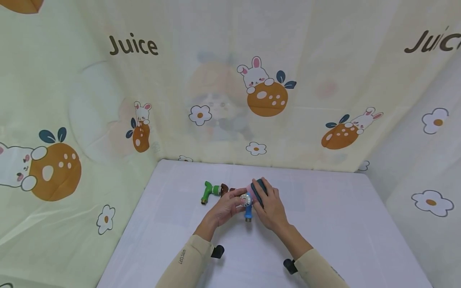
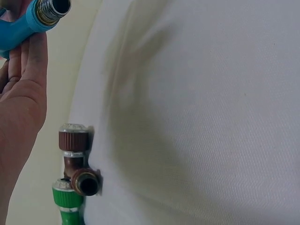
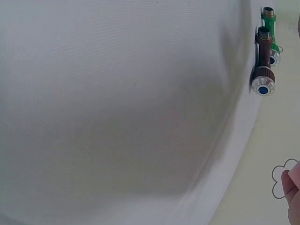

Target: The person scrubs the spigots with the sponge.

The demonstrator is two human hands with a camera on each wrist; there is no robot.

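In the head view my left hand (image 1: pixel 224 209) grips a blue water tap (image 1: pixel 248 211) with a round silvery knob cap and a threaded end pointing down toward me. The left wrist view shows that tap (image 2: pixel 18 35) held above the table, its metal thread at the top. My right hand (image 1: pixel 272 211) holds a sponge (image 1: pixel 251 190), pink with a dark green side, close against the tap's right side. Only the thumb side of the right hand (image 3: pixel 291 201) and a bit of pink sponge appear in the right wrist view.
A green tap (image 1: pixel 205 196) and a brown tap (image 1: pixel 224 189) lie on the white table (image 1: pixel 324 224), just beyond and left of my left hand. A printed curtain (image 1: pixel 216 40) rises behind and at both sides. Black pieces (image 1: pixel 217 252) sit at the sleeve cuffs.
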